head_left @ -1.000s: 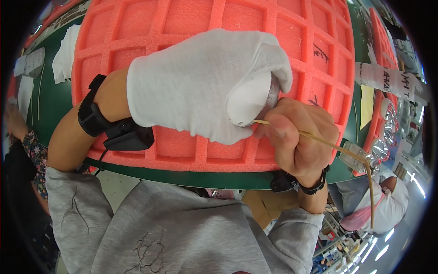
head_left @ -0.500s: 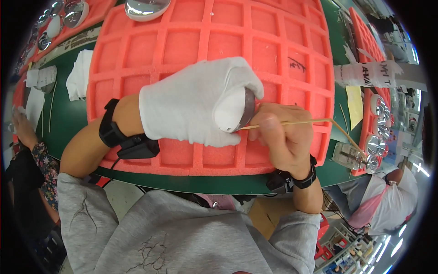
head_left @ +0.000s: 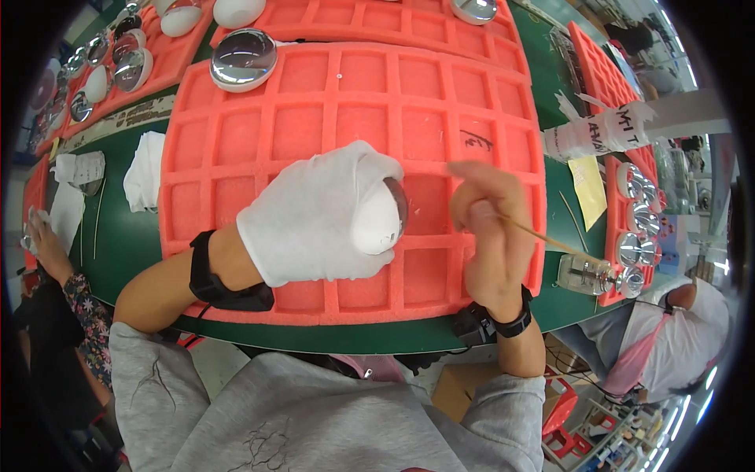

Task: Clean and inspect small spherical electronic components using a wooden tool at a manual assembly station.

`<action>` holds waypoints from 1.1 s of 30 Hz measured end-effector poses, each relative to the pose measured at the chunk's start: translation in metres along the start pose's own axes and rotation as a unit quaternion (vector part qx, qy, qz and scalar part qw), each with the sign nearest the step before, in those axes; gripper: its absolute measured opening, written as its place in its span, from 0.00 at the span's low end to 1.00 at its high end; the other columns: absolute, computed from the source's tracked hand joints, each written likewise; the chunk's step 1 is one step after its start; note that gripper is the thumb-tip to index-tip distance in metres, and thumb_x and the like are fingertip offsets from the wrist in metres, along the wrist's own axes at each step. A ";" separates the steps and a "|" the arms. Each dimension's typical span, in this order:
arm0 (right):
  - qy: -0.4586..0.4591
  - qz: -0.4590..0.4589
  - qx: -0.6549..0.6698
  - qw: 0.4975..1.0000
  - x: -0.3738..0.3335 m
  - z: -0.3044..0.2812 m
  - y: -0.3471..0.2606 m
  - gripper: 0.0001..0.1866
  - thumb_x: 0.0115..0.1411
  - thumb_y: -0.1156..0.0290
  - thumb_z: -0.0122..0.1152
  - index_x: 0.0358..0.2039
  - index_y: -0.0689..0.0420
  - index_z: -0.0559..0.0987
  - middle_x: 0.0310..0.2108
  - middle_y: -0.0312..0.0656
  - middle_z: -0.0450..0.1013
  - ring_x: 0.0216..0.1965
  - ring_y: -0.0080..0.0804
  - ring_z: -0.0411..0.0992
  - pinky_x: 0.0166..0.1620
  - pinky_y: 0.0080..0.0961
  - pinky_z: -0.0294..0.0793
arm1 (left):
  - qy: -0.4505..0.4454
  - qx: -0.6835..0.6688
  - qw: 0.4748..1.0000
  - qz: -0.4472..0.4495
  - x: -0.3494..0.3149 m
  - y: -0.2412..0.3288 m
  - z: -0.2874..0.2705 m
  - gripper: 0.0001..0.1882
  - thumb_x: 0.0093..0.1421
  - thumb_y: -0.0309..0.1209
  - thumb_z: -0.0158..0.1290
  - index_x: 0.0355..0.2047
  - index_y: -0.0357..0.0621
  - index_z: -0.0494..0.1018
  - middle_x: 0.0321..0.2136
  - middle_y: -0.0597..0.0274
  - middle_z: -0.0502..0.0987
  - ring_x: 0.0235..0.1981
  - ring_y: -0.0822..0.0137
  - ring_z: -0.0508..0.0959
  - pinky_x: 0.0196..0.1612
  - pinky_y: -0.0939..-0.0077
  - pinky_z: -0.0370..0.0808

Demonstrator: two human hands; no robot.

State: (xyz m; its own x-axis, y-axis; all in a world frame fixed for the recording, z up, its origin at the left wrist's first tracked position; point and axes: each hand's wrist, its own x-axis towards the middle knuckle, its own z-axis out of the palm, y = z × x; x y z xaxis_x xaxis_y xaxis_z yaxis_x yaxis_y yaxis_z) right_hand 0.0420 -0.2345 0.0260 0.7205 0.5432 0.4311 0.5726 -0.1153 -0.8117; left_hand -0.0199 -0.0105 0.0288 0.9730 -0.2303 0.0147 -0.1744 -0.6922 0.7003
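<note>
My left hand (head_left: 314, 216), in a white glove, is wrapped round a rounded part (head_left: 376, 224) with a white shell and a dark, glossy side facing right. My bare right hand (head_left: 497, 244) pinches a thin tan stick (head_left: 544, 238), slightly blurred, which slants down to the right toward a small clear glass jar (head_left: 584, 274). A gap separates the right hand from the part. Both hands are above a red foam tray (head_left: 366, 122) with square pockets. A mirror-finished dome (head_left: 244, 60) sits at the tray's far left corner.
Another foam tray (head_left: 377, 14) lies beyond, with domes on it. More domes (head_left: 132, 71) fill a tray at far left; others (head_left: 641, 216) stand at right. A wrapped post (head_left: 598, 130) juts in at right. A white cloth (head_left: 145, 173) and a co-worker's hand (head_left: 49, 248) are at left.
My right hand has drawn away from the part, taking the stick off its rim. The left hand still holds the part. The view has shifted, showing more beyond the tray.
</note>
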 end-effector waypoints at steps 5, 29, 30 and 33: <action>-0.108 -0.018 -0.138 0.984 -0.002 -0.003 -0.006 0.14 0.55 0.80 0.65 0.44 0.62 0.84 0.22 0.36 0.77 0.20 0.22 0.68 0.25 0.24 0.65 | 0.010 -0.044 0.999 0.005 0.002 -0.001 0.004 0.40 0.40 0.36 0.74 0.54 0.46 0.69 0.44 0.54 0.75 0.43 0.49 0.79 0.45 0.60 0.77; 0.019 -0.016 -0.194 0.981 -0.015 0.030 -0.013 0.11 0.52 0.70 0.73 0.33 0.53 0.79 0.14 0.33 0.70 0.15 0.31 0.72 0.20 0.30 0.67 | 0.032 -0.114 0.993 -0.022 -0.002 0.005 0.008 0.37 0.38 0.30 0.71 0.50 0.43 0.69 0.40 0.53 0.75 0.40 0.48 0.78 0.42 0.59 0.77; 0.019 0.002 -0.191 0.981 -0.016 0.030 -0.014 0.10 0.52 0.70 0.72 0.33 0.53 0.78 0.14 0.34 0.70 0.15 0.32 0.72 0.20 0.31 0.67 | 0.042 -0.113 0.993 -0.004 -0.001 0.004 0.011 0.37 0.37 0.30 0.71 0.50 0.43 0.69 0.40 0.53 0.75 0.40 0.48 0.78 0.42 0.59 0.77; 0.029 0.030 -0.217 0.975 -0.014 0.033 -0.021 0.10 0.52 0.71 0.71 0.32 0.54 0.77 0.14 0.35 0.70 0.15 0.34 0.73 0.19 0.32 0.67 | 0.062 -0.107 0.992 0.025 0.000 0.002 0.015 0.38 0.35 0.29 0.71 0.50 0.43 0.69 0.40 0.54 0.75 0.40 0.49 0.78 0.41 0.60 0.77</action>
State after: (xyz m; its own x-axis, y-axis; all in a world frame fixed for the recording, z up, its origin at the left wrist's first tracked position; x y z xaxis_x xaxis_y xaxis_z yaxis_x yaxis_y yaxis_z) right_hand 0.0071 -0.2122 0.0240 0.7709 0.4790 0.4199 0.6321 -0.4932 -0.5977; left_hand -0.0227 -0.0219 0.0197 0.9774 -0.1662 0.1307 -0.1993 -0.5178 0.8319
